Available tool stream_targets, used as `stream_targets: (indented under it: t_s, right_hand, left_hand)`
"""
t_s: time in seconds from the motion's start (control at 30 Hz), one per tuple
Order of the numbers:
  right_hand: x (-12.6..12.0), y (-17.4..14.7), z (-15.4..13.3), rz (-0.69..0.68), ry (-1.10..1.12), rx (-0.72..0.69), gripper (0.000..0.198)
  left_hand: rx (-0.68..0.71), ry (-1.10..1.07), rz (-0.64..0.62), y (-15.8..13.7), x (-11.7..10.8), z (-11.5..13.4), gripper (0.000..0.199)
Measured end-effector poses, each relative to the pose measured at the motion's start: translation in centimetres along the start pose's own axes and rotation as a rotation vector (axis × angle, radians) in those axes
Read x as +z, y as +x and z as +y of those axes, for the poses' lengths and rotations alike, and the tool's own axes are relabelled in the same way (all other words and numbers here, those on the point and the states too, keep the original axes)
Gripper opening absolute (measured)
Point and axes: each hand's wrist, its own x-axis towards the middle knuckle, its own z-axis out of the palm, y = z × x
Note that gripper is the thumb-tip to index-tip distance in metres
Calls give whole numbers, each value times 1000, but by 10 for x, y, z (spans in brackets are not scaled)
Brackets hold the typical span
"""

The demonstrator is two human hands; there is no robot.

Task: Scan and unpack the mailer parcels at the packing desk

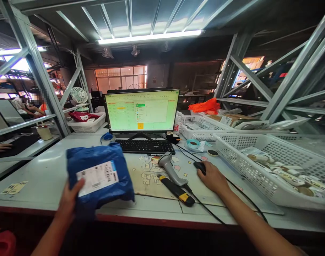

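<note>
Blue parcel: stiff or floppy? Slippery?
Blue parcel likely semi-firm: it holds a roughly rectangular shape, gripped at one side by the left hand. Edges probably crumple, given the creases. Its sheen suggests it may slide.

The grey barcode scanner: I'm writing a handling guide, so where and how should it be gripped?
Probably by the middle of its slim handle, from above and the right, where the right hand rests on the mouse. The scanner lies with its wider head toward the keyboard; the yellow-and-black cutter crowds the handle's left side, and the cable leaves the handle's near end.
</note>
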Motion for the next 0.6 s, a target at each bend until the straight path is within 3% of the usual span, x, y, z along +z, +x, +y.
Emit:
stream_targets:
  t_s: [0.07, 0.2, 0.33, 0.6]
  right_hand:
    - [0, 0, 1, 0, 0, 4, 52]
    - [5, 2, 4, 21, 15, -20, 53]
    - [10, 4, 8, 32, 3, -41, 56]
    - [8, 5, 7, -5, 11, 47, 54]
  left_hand:
    - [-18, 5, -98, 9, 19, -12, 84]
    - [-87, 20, -198, 19, 47, -37, 72]
    - [-127, -14, -171, 19, 47, -48, 69]
    - [-104, -8, -149, 14, 48, -44, 80]
